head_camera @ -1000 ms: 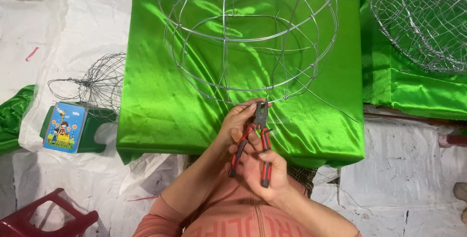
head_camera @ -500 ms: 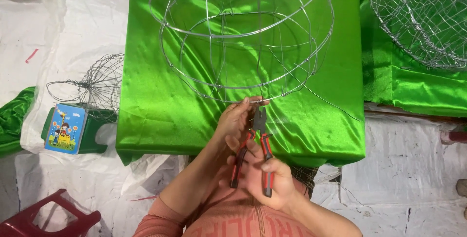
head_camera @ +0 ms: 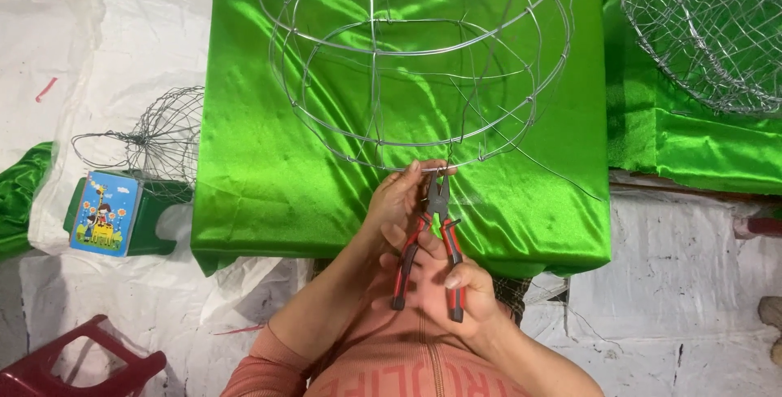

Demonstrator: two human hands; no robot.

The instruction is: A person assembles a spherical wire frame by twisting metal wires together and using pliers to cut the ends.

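Observation:
A round wire frame (head_camera: 383,132) of hoops and ribs stands on a table draped in shiny green cloth (head_camera: 269,193). My left hand (head_camera: 399,206) pinches the frame's near rim where a loose wire end sticks out to the right. My right hand (head_camera: 456,287) grips the red-and-black handles of a pair of pliers (head_camera: 423,246). The pliers' jaws sit at the rim, right beside my left fingertips. Both forearms come up from the bottom of the view.
A larger wire mesh basket (head_camera: 709,30) rests on more green cloth at the upper right. A small wire basket (head_camera: 155,140) and a blue picture box (head_camera: 102,211) lie on white sheeting at the left. A red plastic stool (head_camera: 73,364) stands at the bottom left.
The wire frame has shifted slightly over the cloth. My hands and the pliers stay at the near rim, and the plier handles look a little wider apart.

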